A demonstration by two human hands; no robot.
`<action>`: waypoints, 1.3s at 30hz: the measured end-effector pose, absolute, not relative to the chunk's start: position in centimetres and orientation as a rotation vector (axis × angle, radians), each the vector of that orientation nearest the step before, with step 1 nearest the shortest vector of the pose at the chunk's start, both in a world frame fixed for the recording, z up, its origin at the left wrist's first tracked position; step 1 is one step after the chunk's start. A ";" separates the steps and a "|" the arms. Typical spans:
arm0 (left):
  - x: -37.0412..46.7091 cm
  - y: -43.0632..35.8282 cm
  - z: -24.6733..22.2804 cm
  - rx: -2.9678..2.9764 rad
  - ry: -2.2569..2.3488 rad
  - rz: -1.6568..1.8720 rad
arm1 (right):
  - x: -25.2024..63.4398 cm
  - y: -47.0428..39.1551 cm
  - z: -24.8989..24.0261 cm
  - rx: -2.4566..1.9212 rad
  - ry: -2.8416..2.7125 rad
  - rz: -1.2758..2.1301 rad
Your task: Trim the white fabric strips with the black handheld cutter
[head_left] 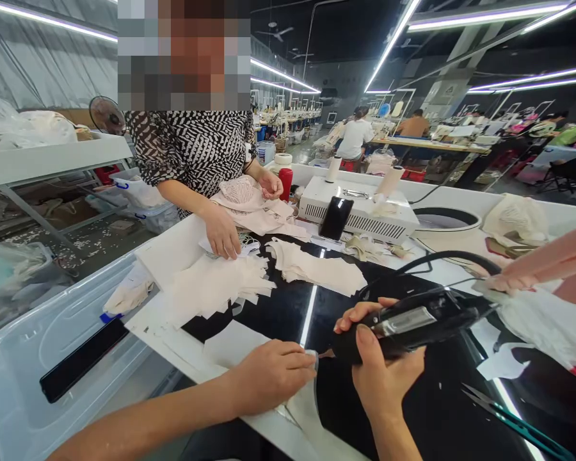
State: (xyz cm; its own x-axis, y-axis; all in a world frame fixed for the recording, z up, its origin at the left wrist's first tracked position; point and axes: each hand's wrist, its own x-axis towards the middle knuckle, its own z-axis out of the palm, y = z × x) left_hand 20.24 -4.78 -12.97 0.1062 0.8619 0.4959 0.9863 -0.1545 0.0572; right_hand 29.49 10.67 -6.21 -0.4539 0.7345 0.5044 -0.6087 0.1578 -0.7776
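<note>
In the lower middle of the head view, my left hand (273, 374) is closed, its fingertips pressed together at the edge of a pale thin piece (233, 342) that lies partly under it. To the right, my right hand (386, 371) wraps round a black handheld power tool (413, 323) with a silver label plate. The tool is tilted, its tip pointing left near my left fingertips; a black cord (451, 255) loops behind it. Both hands are above a glossy black tabletop (355, 416). A fanned stack of cream fabric pieces (211, 285) and another cream piece (317, 264) lie beyond.
Across the table a co-worker (192, 153) handles a lace garment (242, 195). Teal-handled snips (518, 422) lie at right. A phone (336, 218) leans on a white vented box (365, 198). Another black phone (84, 358) rests on a clear bin lid (24, 358) at left.
</note>
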 end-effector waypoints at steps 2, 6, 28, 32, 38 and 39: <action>20.2 -4.8 -13.0 -2.092 -1.847 -0.616 | 29.0 10.7 -6.3 -0.115 -1.330 1.553; 20.2 -4.9 -13.1 -2.092 -1.872 -0.611 | 28.5 10.8 -6.7 -0.099 -1.323 1.551; 20.3 -5.3 -13.1 -2.052 -1.882 -0.747 | 28.2 10.8 -7.3 -0.064 -1.354 1.567; 20.3 -5.4 -13.1 -2.052 -1.888 -0.778 | 28.2 10.8 -7.3 -0.061 -1.354 1.565; 20.4 -5.4 -13.0 -2.052 -1.885 -0.855 | 28.2 10.8 -7.3 -0.070 -1.356 1.572; 20.4 -5.5 -13.0 -2.057 -1.894 -0.853 | 28.2 10.7 -7.3 -0.072 -1.355 1.571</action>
